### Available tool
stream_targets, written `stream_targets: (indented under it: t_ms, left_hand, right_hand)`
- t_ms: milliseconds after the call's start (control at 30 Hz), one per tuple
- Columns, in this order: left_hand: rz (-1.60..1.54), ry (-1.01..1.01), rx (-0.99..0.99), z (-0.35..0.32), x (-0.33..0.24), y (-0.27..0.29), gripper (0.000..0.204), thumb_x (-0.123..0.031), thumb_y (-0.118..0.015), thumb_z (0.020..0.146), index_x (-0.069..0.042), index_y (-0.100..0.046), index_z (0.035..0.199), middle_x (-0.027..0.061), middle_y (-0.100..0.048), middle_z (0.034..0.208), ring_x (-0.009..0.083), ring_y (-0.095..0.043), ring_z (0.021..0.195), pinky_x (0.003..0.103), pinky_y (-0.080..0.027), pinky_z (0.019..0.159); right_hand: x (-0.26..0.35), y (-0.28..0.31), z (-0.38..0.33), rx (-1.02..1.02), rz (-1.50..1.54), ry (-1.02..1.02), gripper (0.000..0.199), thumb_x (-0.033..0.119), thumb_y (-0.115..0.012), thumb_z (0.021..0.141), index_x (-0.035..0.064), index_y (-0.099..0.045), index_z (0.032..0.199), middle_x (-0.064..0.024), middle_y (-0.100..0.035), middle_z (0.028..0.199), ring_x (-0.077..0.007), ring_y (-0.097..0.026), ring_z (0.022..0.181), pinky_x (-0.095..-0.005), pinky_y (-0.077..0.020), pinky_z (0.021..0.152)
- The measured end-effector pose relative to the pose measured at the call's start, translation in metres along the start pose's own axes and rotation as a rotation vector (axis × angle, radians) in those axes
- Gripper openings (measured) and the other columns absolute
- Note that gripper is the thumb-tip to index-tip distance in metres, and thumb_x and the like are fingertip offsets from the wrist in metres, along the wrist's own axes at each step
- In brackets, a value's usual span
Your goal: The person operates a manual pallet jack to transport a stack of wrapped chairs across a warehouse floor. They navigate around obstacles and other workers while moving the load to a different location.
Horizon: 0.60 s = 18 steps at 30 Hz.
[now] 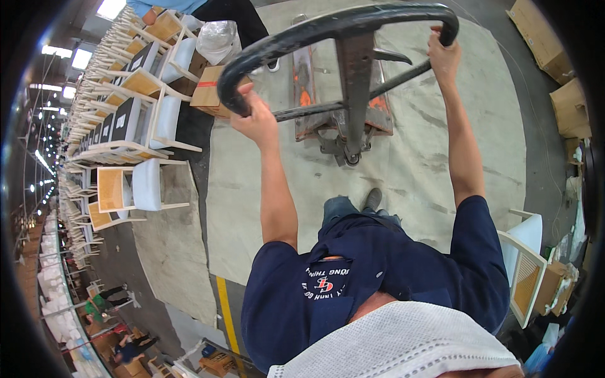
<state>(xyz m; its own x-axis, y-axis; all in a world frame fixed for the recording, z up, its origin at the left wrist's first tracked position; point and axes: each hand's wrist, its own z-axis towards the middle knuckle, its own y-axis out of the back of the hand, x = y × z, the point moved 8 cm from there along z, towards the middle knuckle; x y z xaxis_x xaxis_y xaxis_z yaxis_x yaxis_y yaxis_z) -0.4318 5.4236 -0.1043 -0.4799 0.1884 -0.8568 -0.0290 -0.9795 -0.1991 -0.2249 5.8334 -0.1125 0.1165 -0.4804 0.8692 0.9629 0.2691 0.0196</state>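
A worn black loop handle [296,39] of a pallet jack rises in front of me. My left hand [257,121] is closed round its left corner. At the right end, my right hand [445,58] grips the loop near its corner. A dark lever [393,57] sticks out beside the central shaft [354,82], and neither hand touches it. The pallet jack's scuffed grey-and-orange forks [303,75] stretch away from me along the floor, partly hidden by the handle. Parts of my fingers are hidden behind the bar.
Rows of pale wooden chairs [147,184] line the left side. Next to them stand a cardboard box [208,91] and a plastic-wrapped bundle [218,41]. A person in blue [165,5] is at the far left. Another chair [526,271] and cartons [570,107] stand at right.
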Motion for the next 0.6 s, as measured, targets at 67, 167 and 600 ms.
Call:
stream_targets:
  t_ms: [67, 167, 600]
  left_hand:
    - [0.059, -0.021, -0.046, 0.028, 0.02, -0.016, 0.011, -0.004, -0.05, 0.084, 0.001, -0.059, 0.085, 0.0001, -0.049, 0.062, 0.0064, -0.041, 0.046, 0.023, -0.03, 0.041]
    - [0.119, -0.005, -0.104, 0.082, 0.052, -0.034, 0.013, -0.004, -0.047, 0.082, 0.002, -0.059, 0.085, 0.002, -0.05, 0.065, 0.0073, -0.041, 0.046, 0.022, -0.03, 0.041]
    - [0.192, -0.044, -0.025, 0.264, 0.187, -0.166, 0.016, -0.006, -0.045, 0.081, 0.003, -0.058, 0.086, 0.0036, -0.051, 0.065, 0.0109, -0.045, 0.047, 0.024, -0.035, 0.042]
  right_hand:
    - [-0.016, -0.022, 0.021, 0.04, -0.066, 0.062, 0.016, 0.013, -0.06, 0.081, 0.0049, -0.064, 0.093, -0.0014, -0.055, 0.058, -0.0098, -0.055, 0.054, -0.0283, -0.0432, 0.051]
    - [-0.005, -0.063, 0.034, -0.002, -0.107, 0.284, 0.013, 0.013, -0.059, 0.085, 0.0055, -0.064, 0.094, 0.0009, -0.056, 0.065, -0.0065, -0.053, 0.057, -0.0243, -0.0446, 0.054]
    - [-0.076, -0.188, 0.163, -0.143, -0.132, 0.176, 0.013, 0.013, -0.06, 0.083, 0.0048, -0.065, 0.092, -0.0042, -0.063, 0.073, -0.0099, -0.058, 0.065, -0.0268, -0.046, 0.063]
